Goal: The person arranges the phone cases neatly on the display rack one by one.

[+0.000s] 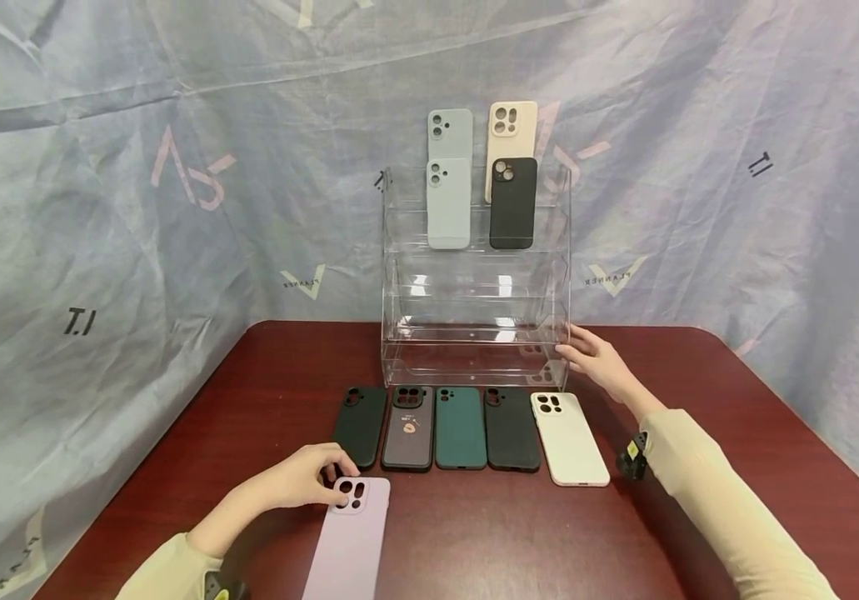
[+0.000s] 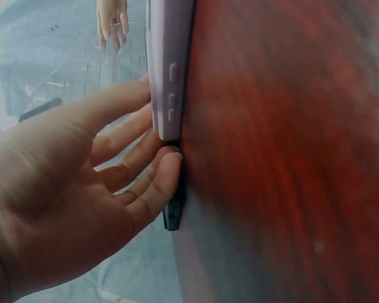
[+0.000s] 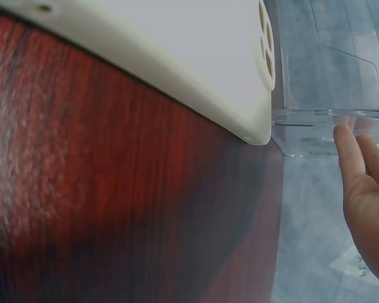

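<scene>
My left hand (image 1: 302, 477) holds the camera end of a light purple phone case (image 1: 350, 537), thumb at the camera cutout and fingers over the end. In the left wrist view, the purple case (image 2: 170, 69) appears edge-on, its side buttons showing, close over the tabletop. A dark green case (image 1: 362, 425) lies just past these fingers. My right hand (image 1: 600, 362) is at the lower right side of a clear tiered rack (image 1: 474, 358). Extended fingers (image 3: 347, 151) meet its side panel in the right wrist view. Next to that hand lies a cream case (image 1: 570, 437).
A patterned case (image 1: 408, 433), a teal case (image 1: 461, 427) and a black case (image 1: 511, 429) complete the row before the rack. Upper tiers hold pale blue (image 1: 450, 133), whitish (image 1: 449, 208), beige (image 1: 519, 129) and black (image 1: 513, 208) cases. Grey cloth (image 1: 309, 167) hangs behind the red-brown table (image 1: 474, 533).
</scene>
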Demonstrator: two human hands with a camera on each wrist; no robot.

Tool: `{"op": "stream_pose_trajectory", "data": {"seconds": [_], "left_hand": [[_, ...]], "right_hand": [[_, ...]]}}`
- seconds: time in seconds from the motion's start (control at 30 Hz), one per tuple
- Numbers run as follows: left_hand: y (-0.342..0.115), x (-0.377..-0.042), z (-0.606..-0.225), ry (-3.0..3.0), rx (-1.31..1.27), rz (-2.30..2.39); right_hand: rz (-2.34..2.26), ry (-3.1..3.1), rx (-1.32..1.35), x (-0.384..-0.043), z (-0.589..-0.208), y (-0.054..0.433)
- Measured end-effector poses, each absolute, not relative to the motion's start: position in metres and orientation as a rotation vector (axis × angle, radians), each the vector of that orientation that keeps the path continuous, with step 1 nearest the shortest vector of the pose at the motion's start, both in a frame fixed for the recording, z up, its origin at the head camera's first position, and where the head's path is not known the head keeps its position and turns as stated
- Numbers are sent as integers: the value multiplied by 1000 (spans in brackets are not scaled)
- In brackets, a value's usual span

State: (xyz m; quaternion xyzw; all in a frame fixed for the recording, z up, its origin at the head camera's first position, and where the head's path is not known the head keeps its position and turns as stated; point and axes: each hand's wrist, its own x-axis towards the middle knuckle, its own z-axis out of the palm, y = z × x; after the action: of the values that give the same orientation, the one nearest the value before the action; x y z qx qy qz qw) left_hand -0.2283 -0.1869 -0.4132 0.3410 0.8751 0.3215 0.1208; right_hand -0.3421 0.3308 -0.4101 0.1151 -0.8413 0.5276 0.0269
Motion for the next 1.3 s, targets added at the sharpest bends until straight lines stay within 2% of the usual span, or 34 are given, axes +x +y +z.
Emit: {"op": "stream_pose_trajectory", "data": {"seconds": [0.27,0.67,1.3], "left_hand": [[-182,-229,-411,2607,1044,867],[-169,-241,-405,2614,1083,1144],[-153,-264,-385,2611,949,1346]], "right_hand": [[1656,-2609,331,-342,-412,333],[1686,-2590,338,-344,-413,333],[1661,-2605,322,-344,-413,332]]}}
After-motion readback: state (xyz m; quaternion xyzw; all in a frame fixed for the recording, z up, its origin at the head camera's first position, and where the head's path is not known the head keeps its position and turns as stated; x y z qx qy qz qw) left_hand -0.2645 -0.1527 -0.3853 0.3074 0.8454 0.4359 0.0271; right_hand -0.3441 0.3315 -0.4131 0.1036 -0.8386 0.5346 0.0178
